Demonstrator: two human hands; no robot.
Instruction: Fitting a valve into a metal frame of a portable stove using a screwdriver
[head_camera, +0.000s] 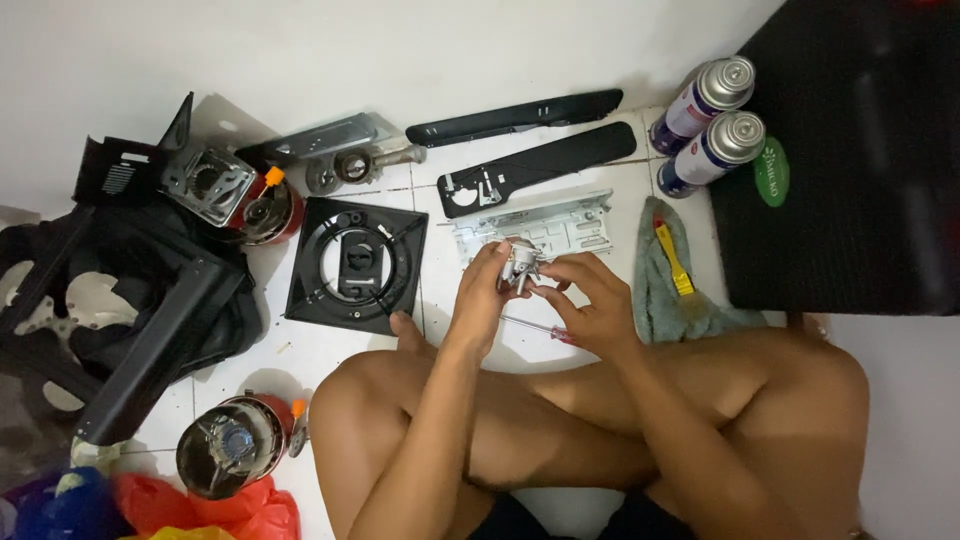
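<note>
- Left hand (482, 285) and right hand (592, 300) both pinch a small silvery metal valve part (521, 263) – held up over the tiled floor (300, 360), above the person's crossed legs.
- Left fingers wrap the part's left side, thumb and fingertips closed on it; right fingertips nip its lower right edge, remaining fingers curled loose.
- Step in hand, as I judge it: inspecting or fiddling with a component taken out of a dismantled portable gas stove. A next move would call for a steady grip with one hand and a tool in the other – the red-handled screwdriver (545, 330) lies on the floor just beneath the right hand.
- Just beyond the hands: a pale stamped sheet-metal bracket (570, 225), slotted and flat.
- Two long black plastic-looking panels (540, 160) lie further back, matte, one with a round cutout.
- Square black burner plate (357, 262) to the left, ringed, glossy enamel.
- Two gas canisters (705, 125) lie on their sides top right, silver domed tops.
- Grey-green cloth (665, 290) with a yellow-handled tool (675, 260) on it, right of the hands.
- Black mesh-textured case (850, 150) at far right.
- Round red-bodied burner unit (232, 445) bottom left, dull metal top.
</note>
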